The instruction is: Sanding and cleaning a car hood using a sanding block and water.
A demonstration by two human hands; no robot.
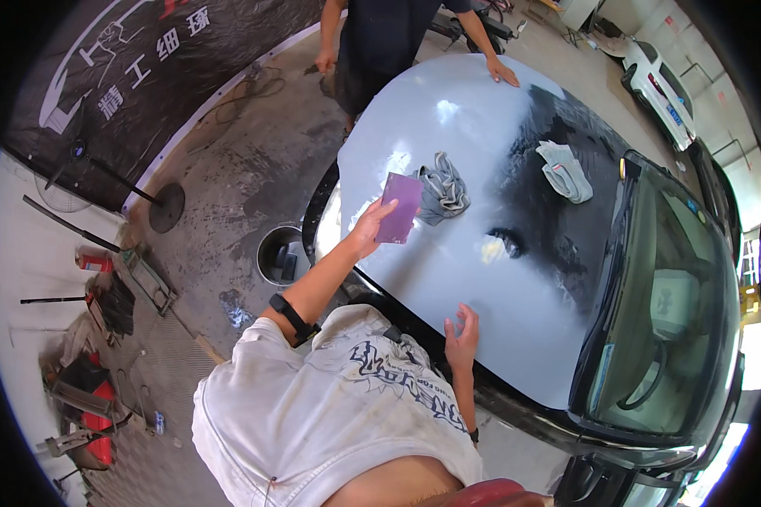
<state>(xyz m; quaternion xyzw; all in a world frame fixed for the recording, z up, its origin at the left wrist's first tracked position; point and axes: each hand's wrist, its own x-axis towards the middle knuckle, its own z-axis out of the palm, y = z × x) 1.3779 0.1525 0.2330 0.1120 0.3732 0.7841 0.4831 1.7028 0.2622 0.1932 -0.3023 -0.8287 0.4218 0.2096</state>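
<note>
My left hand point(374, 228) grips a flat purple rectangle that looks like a sheet of sandpaper point(401, 209), raised over the front edge of the car hood point(465, 296). Grey primer covers most of that hood, with a black patch towards the windshield. Over its near edge is my right hand point(462, 336), fingers apart and nothing in it. Just beyond the sheet lies a crumpled grey cloth point(445, 189). A folded light grey towel point(565, 171) rests on the black patch.
Across the hood stands another person point(385, 42), one hand point(504, 72) flat on it. A bucket point(277, 264) with dark things inside is on the wet floor by the bumper. A fan point(167, 208) stands at the left; a white car point(664, 93) is parked far right.
</note>
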